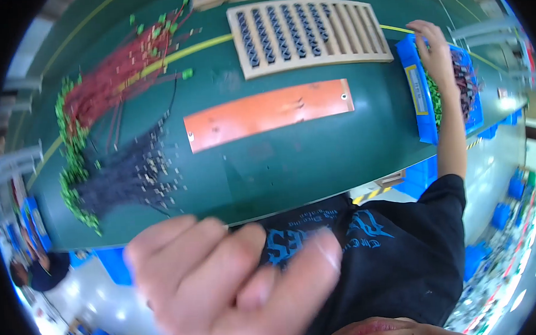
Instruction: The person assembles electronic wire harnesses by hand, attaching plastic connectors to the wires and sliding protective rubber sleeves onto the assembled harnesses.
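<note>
The right hand (437, 55) is over the far end of a blue bin (424, 123) of wires (467, 87), on the bench (269, 182) at right; its grip cannot be told. The blurred left hand (219, 285) has curled fingers, its grip unclear too.

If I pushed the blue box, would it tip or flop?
The blue box probably won't flop: its walls look straight and firm. It looks broad and rests on the table, so it would likely slide before tipping. Reddish wires poke past its edge and might spill.
</note>
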`<move>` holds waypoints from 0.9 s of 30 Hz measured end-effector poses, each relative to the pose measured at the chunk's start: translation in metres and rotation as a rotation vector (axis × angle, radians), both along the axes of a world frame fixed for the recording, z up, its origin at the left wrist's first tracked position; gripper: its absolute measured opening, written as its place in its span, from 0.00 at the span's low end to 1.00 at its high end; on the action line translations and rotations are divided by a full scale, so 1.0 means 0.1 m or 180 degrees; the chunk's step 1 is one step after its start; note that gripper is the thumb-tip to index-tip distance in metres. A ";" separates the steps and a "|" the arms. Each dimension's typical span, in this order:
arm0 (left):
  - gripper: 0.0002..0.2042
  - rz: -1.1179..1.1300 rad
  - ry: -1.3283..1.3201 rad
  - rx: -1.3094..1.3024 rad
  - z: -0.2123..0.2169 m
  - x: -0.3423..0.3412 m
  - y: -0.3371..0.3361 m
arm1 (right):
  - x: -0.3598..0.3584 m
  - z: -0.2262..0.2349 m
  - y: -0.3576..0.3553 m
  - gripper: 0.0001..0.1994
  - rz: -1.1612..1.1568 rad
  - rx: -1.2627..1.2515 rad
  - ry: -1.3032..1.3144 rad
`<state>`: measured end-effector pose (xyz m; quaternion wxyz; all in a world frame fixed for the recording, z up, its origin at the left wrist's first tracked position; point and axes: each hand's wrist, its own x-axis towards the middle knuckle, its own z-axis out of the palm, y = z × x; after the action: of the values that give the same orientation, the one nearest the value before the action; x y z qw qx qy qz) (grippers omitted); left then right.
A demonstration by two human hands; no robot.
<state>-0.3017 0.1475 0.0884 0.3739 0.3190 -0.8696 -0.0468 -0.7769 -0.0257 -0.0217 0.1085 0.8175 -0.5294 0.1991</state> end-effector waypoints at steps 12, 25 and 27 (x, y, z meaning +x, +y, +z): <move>0.13 -0.0429 -0.0875 0.0388 0.35 0.69 0.33 | 1.79 -0.98 0.07 0.08 0.1102 0.0147 -0.0875; 0.17 0.2729 -0.1297 0.1630 -1.12 2.16 -0.91 | 1.68 -1.02 -0.20 0.09 0.0214 0.0420 -0.1305; 0.17 0.2865 -0.1532 0.1941 -1.39 2.40 -1.02 | 1.66 -1.00 -0.18 0.10 0.0307 0.0385 -0.1410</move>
<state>-0.0620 0.0460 -0.0504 0.0409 0.7510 -0.6565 -0.0577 -0.6107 -0.0434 -0.1215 -0.0691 0.7832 -0.5116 0.3466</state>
